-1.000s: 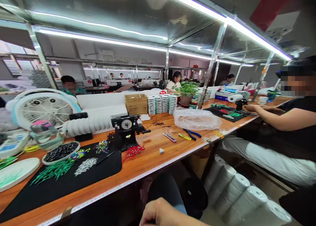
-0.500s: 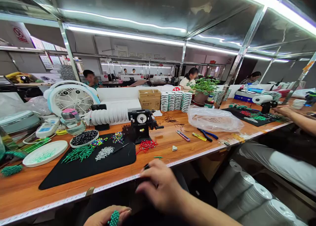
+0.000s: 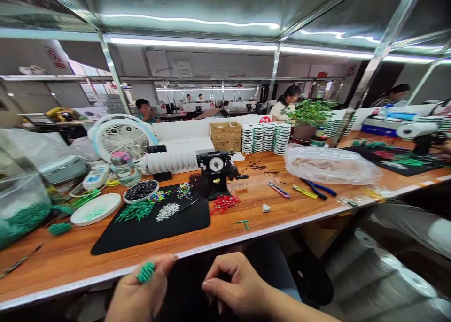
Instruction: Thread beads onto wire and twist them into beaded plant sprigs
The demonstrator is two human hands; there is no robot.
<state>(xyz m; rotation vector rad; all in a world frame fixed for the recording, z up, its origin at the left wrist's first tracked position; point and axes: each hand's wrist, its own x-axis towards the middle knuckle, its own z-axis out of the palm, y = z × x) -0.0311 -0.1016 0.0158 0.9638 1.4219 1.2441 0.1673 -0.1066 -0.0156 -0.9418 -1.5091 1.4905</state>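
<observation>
Head view: the left hand [image 3: 138,291] holds a green bundle [image 3: 145,272] in a closed grip, near the front edge of the worktop [image 3: 227,226]; the right hand [image 3: 237,280] curls, possibly pinching something, I cannot tell. The bundle looks light, bendy, best held mid-length.

A bumpy green bundle [image 3: 145,272] sits in the left grip [image 3: 141,294].

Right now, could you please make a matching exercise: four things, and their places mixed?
1. ribbed green bundle
2. small red pieces
3. small white pieces
4. brown cardboard box

A. on the flat black mat
B. beside the stacked round white spools
C. in the left hand
D. in front of the black dial machine

Pairs: 1-C, 2-D, 3-A, 4-B.
</observation>
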